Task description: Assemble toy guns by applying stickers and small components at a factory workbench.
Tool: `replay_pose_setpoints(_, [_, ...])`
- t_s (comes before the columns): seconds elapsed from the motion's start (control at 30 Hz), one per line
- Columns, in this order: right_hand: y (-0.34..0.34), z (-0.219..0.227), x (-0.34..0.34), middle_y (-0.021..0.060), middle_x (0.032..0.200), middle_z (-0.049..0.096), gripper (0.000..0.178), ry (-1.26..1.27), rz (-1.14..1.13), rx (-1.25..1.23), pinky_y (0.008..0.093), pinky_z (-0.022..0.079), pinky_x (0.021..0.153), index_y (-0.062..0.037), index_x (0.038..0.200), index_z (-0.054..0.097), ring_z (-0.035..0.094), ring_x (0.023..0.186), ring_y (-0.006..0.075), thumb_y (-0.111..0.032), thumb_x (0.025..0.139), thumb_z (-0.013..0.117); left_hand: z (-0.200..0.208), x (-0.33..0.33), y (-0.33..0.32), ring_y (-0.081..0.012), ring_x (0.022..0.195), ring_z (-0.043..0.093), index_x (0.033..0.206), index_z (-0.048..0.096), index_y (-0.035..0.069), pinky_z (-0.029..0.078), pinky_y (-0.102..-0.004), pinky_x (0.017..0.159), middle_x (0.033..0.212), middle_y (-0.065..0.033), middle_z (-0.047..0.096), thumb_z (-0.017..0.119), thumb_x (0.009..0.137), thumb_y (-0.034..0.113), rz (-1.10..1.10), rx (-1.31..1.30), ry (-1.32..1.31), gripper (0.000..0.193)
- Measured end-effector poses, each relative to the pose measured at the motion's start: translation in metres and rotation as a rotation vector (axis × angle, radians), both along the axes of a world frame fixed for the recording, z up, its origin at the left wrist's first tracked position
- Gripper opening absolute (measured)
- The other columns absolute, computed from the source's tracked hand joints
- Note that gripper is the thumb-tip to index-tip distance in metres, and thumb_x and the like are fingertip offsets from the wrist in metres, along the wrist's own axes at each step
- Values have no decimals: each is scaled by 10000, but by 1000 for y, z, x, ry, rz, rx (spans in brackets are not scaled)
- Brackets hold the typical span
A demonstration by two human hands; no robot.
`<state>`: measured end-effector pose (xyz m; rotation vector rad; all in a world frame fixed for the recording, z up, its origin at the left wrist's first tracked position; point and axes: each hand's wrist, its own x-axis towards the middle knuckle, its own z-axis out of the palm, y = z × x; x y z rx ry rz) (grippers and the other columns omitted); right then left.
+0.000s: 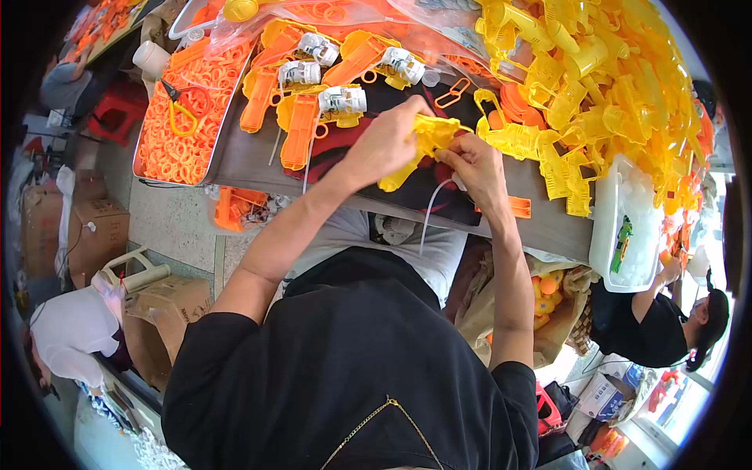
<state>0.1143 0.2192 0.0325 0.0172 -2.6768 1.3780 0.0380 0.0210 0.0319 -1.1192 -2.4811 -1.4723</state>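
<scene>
In front of my chest, over the near edge of the table, both hands hold a yellow plastic shell (427, 139). My left hand (382, 147) grips its left side with curled fingers. My right hand (476, 166) pinches its right edge between thumb and fingers. Below the right hand hangs a thin white tube (428, 215); its upper end is hidden by the fingers. Just left of my hands lie several toy guns with orange grips (299, 131), yellow bodies and white cylinders (342, 99). An orange piece (518, 207) shows beside my right wrist.
A metal tray (213, 160) of orange rings bears yellow-handled scissors (184, 117) at left. Yellow shells (580, 110) are heaped at right, beside a white bin (603, 235). Cardboard boxes (168, 313) stand on the floor. Other people (650, 325) are on both sides.
</scene>
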Motion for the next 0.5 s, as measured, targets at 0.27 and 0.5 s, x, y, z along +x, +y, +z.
replay_pose_setpoints(0.27, [-11,21,-28,115,693,701,267,-274,44,341,414,514,648,-39,825,725,704,700,302,-299,844,783,-2,4,6,-361,1104,583,1187,588,79,474,-428,951,1158,-108,612,736,768,-43,317,-170,406,461])
replay_pose_setpoints(0.5, [-14,18,-16,128,945,731,242,62,-36,222,418,511,887,-36,993,723,687,928,291,-208,839,795,-31,25,8,-275,904,634,1013,655,71,452,-408,827,894,-83,659,683,908,85,331,-159,335,110])
